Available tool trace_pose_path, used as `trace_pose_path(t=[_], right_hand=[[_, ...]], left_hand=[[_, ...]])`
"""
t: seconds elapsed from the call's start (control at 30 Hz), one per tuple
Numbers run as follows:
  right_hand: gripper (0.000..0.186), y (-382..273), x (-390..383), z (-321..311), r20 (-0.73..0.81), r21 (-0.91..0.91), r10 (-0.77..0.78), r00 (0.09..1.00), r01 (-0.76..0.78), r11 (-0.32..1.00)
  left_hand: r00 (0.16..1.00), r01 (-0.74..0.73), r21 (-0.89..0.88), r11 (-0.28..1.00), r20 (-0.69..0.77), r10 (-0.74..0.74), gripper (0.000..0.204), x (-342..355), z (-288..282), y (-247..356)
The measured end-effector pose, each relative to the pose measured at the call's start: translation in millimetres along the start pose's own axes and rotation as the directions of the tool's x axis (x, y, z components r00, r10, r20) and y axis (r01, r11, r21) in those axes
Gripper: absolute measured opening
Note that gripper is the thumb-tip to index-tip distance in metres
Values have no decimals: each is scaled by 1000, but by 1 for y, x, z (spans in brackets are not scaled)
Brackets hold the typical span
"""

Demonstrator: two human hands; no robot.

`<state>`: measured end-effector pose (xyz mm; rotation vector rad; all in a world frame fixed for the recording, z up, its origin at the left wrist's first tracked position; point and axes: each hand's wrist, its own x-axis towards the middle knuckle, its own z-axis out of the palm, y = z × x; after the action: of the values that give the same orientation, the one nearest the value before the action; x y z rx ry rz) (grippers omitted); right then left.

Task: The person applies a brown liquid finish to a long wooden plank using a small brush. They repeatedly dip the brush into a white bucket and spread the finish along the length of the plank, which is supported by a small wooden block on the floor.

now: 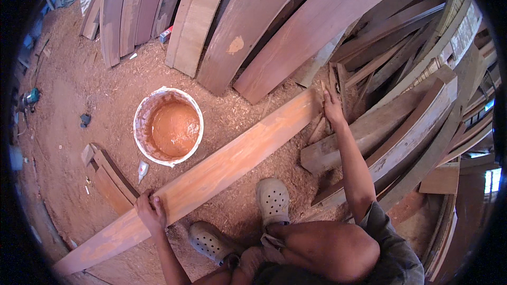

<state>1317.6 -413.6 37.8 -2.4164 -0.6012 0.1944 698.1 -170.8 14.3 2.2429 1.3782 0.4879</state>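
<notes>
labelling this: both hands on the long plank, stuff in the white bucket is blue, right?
Not blue: the head view shows orange-brown stuff in the white bucket. Left hand and right hand are on the long plank.

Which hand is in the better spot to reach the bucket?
Probably the left hand: it looks nearer to the bucket. The right hand is farther off, at the far end of the board. Both hands hold the board, though, so the left would have to let go.
</notes>
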Motion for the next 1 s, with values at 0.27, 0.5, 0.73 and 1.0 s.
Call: trace_pose_path(t=[0.27,0.5,0.73,1.0], right_hand=[[57,-41,-5,-16,273,-558,72,959,97,824],[52,-36,-13,-14,289,-542,81,954,93,836],[58,-32,-11,-9,316,-580,124,940,88,810],[55,-29,22,-39,376,-519,71,924,146,842]], left_hand=[[1000,-6,43,999,16,6,42,0,-4,-4],[1000,1,48,999,-9,-1,42,-3,-2,-5],[1000,-1,43,999,-12,2,41,-4,-2,-7],[1000,-19,36,999,11,19,41,2,-6,-4]])
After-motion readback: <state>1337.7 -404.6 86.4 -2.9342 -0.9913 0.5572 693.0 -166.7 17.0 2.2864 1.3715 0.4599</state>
